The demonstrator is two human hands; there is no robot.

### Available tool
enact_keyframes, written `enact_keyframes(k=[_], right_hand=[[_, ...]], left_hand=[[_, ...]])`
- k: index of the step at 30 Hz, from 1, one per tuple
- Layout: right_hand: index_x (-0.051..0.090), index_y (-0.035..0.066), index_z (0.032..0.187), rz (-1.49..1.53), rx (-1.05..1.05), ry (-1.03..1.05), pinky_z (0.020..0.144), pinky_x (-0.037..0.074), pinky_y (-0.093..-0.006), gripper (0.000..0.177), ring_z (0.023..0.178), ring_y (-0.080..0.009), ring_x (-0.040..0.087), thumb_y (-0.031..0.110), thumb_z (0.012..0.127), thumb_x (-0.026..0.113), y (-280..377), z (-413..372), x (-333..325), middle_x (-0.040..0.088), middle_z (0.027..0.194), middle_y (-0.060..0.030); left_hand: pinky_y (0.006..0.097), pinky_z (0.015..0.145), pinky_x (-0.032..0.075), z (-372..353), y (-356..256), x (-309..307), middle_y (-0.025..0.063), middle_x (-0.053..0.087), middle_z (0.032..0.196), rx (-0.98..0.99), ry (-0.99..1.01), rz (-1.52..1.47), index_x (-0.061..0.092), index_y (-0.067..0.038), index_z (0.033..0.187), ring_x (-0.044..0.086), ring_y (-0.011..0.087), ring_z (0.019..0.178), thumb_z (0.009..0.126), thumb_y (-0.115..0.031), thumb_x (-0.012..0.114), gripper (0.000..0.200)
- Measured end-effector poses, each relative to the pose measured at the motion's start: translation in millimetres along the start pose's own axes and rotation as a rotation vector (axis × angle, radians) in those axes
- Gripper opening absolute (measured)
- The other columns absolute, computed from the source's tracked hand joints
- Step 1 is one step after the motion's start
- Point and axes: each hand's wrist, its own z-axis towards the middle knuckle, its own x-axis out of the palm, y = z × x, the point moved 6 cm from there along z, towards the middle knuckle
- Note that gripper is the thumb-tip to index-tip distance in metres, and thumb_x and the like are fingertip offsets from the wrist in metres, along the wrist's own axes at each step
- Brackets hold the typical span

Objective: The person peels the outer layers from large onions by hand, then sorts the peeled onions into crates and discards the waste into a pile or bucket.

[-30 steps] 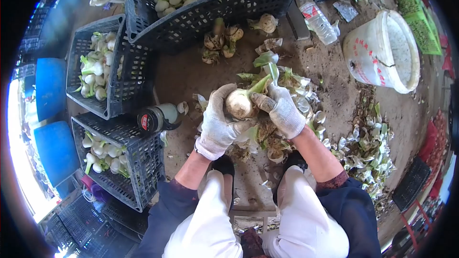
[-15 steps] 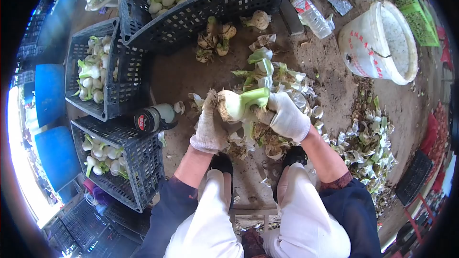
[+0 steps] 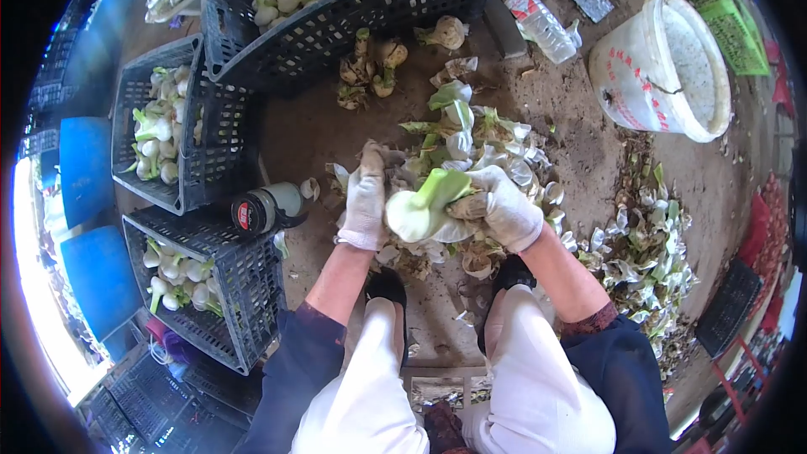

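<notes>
My right hand (image 3: 504, 208), in a dirty white glove, is closed around the green stalk of a fresh garlic bulb (image 3: 412, 217). The bulb's pale, smooth base points left and slightly down. Just left of it is my left hand (image 3: 365, 200), also gloved, upright with its fingers extended away from me. It seems to grip nothing, though its palm side is partly hidden. Below and beyond both hands lie peeled garlic skins and leaves (image 3: 458, 130) on the ground. Several untrimmed garlic bulbs (image 3: 370, 67) rest farther off, near a large crate.
Black plastic crates (image 3: 353, 21) holding garlic stand ahead, with another crate (image 3: 244, 286) at left. Beside them lies a dark-lidded jar (image 3: 261, 210). A cracked white bucket (image 3: 635, 67), a plastic bottle (image 3: 538, 17) and a heap of peelings (image 3: 643, 261) are to the right.
The garlic bulb has turned and come slightly toward me in my right hand, its base now tipped lower. My left hand has come off the bulb's root end.
</notes>
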Motion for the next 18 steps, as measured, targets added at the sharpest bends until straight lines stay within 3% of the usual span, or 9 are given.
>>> enact_keyframes(k=[2, 4, 7, 8, 10, 12, 15, 17, 18], right_hand=[[0.069, 0.001, 0.103, 0.292, 0.104, -0.024, 0.07, 0.051, -0.0245, 0.027, 0.076, -0.0109, 0.063, 0.0, 0.077, 0.066, -4, -7, -2, 0.069, 0.091, -0.0053], [0.069, 0.001, 0.1, 0.145, 0.119, 0.189, 0.069, 0.052, -0.024, 0.021, 0.075, -0.0103, 0.063, 0.001, 0.079, 0.064, -1, -12, 13, 0.069, 0.085, -0.0054], [0.069, 0.002, 0.1, -0.069, -0.091, 0.33, 0.068, 0.05, -0.0223, 0.019, 0.074, -0.0088, 0.062, 0.006, 0.084, 0.06, 7, -7, 38, 0.068, 0.082, -0.0035], [0.068, 0.0, 0.102, 0.017, -0.044, 0.16, 0.063, 0.049, -0.0212, 0.022, 0.071, -0.0083, 0.061, 0.005, 0.083, 0.059, 7, -9, 31, 0.068, 0.08, -0.0031], [0.064, -0.004, 0.103, 0.141, 0.035, -0.031, 0.069, 0.055, -0.0266, 0.021, 0.081, -0.015, 0.066, 0.007, 0.085, 0.063, 10, -12, 1, 0.069, 0.092, -0.0094], [0.064, -0.003, 0.103, 0.122, -0.023, -0.236, 0.064, 0.054, -0.0236, 0.022, 0.074, -0.0141, 0.067, -0.002, 0.082, 0.059, 26, -17, -9, 0.068, 0.093, -0.0101], [0.065, -0.002, 0.101, 0.026, -0.104, -0.308, 0.062, 0.052, -0.023, 0.02, 0.071, -0.0132, 0.065, -0.001, 0.082, 0.06, 35, -9, -4, 0.068, 0.091, -0.0088], [0.066, -0.001, 0.1, -0.499, -0.479, -0.174, 0.057, 0.05, -0.0232, 0.019, 0.066, -0.0131, 0.062, 0.005, 0.082, 0.062, 49, -11, 15, 0.067, 0.086, -0.0074], [0.065, -0.004, 0.106, -0.722, -0.494, -0.178, 0.071, 0.052, -0.0247, 0.027, 0.078, -0.0131, 0.064, 0.001, 0.081, 0.058, 40, -14, 14, 0.069, 0.091, -0.0112]], left_hand=[[0.025, 0.053, 0.047, 5, 12, -4, 0.003, 0.062, 0.075, -0.025, -0.026, 0.068, 0.061, -0.006, 0.101, 0.056, 0.0096, 0.06, 0.095, -0.048, 0.052, 0.043], [0.0237, 0.053, 0.042, 8, 16, -3, 0.0029, 0.06, 0.075, 0.096, -0.043, 0.429, 0.062, -0.007, 0.1, 0.051, 0.0079, 0.06, 0.094, -0.045, 0.055, 0.039], [0.0226, 0.053, 0.039, 6, 9, -11, -0.001, 0.057, 0.073, 0.244, -0.106, 0.501, 0.064, -0.007, 0.099, 0.046, 0.006, 0.058, 0.093, -0.031, 0.06, 0.025], [0.0224, 0.054, 0.04, -3, -7, -19, -0.0016, 0.057, 0.074, 0.295, -0.158, 0.452, 0.064, -0.006, 0.099, 0.047, 0.006, 0.059, 0.092, -0.027, 0.06, 0.023], [0.0221, 0.056, 0.043, -29, -44, -35, -0.0024, 0.056, 0.075, 0.37, -0.214, 0.325, 0.063, -0.003, 0.1, 0.049, 0.006, 0.061, 0.091, -0.02, 0.061, 0.02], [0.0224, 0.061, 0.046, -63, -66, -28, -0.0011, 0.056, 0.077, 0.375, -0.087, 0.351, 0.06, -0.002, 0.105, 0.052, 0.0066, 0.065, 0.089, -0.018, 0.063, 0.023], [0.0213, 0.07, 0.047, -88, -74, 36, 0.0019, 0.057, 0.085, 0.536, 0.064, 0.781, 0.055, -0.002, 0.119, 0.053, 0.0066, 0.074, 0.078, -0.016, 0.07, 0.046], [0.0225, 0.075, 0.048, -68, -64, 47, 0.004, 0.063, 0.091, 0.576, 0.144, 0.796, 0.061, -0.001, 0.11, 0.057, 0.0084, 0.079, 0.08, -0.014, 0.071, 0.034], [0.0226, 0.073, 0.047, -63, -56, 39, 0.0036, 0.065, 0.086, 0.465, 0.12, 0.736, 0.064, -0.001, 0.101, 0.058, 0.0083, 0.077, 0.084, -0.01, 0.067, 0.019]])
